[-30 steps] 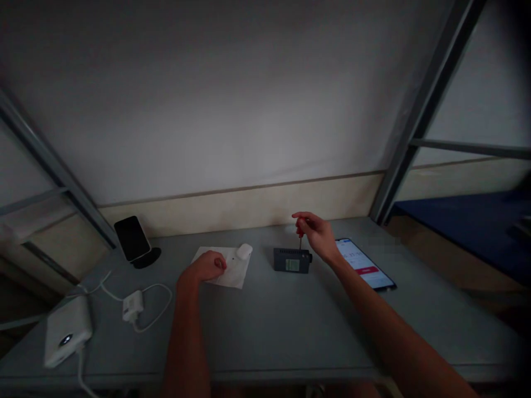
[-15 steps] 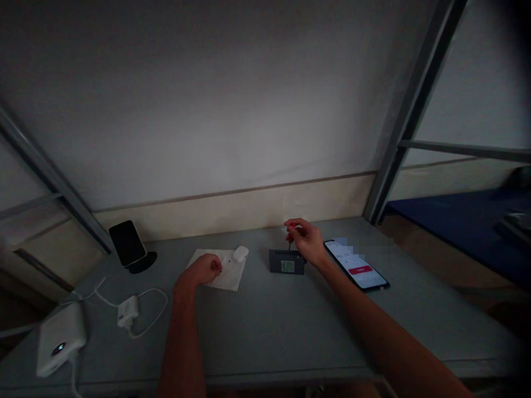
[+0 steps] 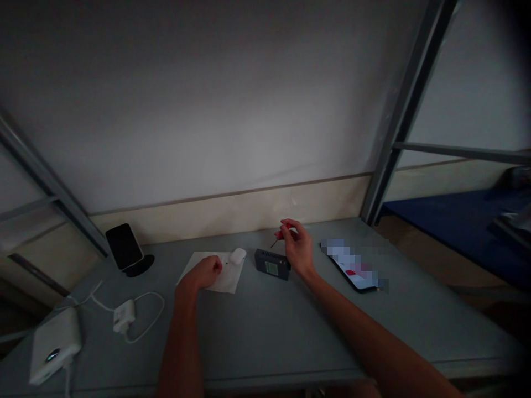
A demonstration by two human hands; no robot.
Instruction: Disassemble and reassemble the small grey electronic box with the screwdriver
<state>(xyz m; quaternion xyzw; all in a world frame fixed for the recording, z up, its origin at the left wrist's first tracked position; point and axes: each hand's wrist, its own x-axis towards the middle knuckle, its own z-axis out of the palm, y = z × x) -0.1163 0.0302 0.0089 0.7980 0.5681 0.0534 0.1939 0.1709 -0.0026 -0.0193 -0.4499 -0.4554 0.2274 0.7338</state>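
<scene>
My right hand (image 3: 299, 249) is closed around a small screwdriver (image 3: 279, 235) with a red handle, its thin shaft slanting down to the left. Just below the tip stands a dark grey box (image 3: 271, 265) with a slotted top edge and a pale green label; the tip looks apart from it. My left hand (image 3: 204, 272) rests over a white sheet of paper (image 3: 226, 283), fingers curled together, and whatever they may hold is hidden. Near its fingertips, a tiny dark speck lies on the paper. A white rounded case (image 3: 238, 256) sits on the sheet's far corner.
A phone (image 3: 352, 268) with a lit screen lies to the right. At the left are a dark-screened device (image 3: 124, 247) on a round stand, a white adapter (image 3: 124, 316) with looped cable, and a white power bank (image 3: 56, 345). A wall (image 3: 232, 138) closes off the desk's back.
The screwdriver has come away from the box's top and now tilts. The box has turned and shifted slightly left. My left hand stays over the paper.
</scene>
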